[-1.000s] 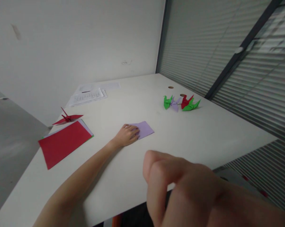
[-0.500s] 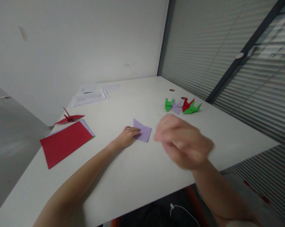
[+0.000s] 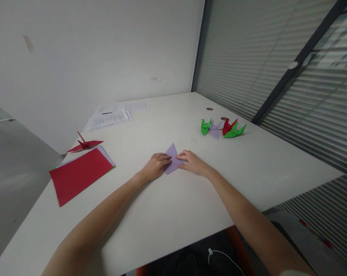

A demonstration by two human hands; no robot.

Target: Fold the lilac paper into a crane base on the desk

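Observation:
A small folded piece of light purple origami paper (image 3: 172, 153) lies on the white table between my two hands, one corner pointing away from me. My left hand (image 3: 156, 165) presses the paper's left side, its curled fingers resting on top. From the right, my right hand (image 3: 194, 163) grips the right corner between thumb and fingers. My fingertips cover parts of the left and right edges, so the folds under them are hidden.
At left, a red paper crane (image 3: 85, 145) sits behind a stack of coloured paper (image 3: 81, 174), red on top. Several green, purple and red cranes (image 3: 234, 131) stand at the back right. Printed sheets (image 3: 110, 118) lie far left. The table's front edge (image 3: 187, 245) is close to me.
My right hand has come down from above the table to the paper's right corner and grips it. The purple paper has turned a little, while my left hand stays on it.

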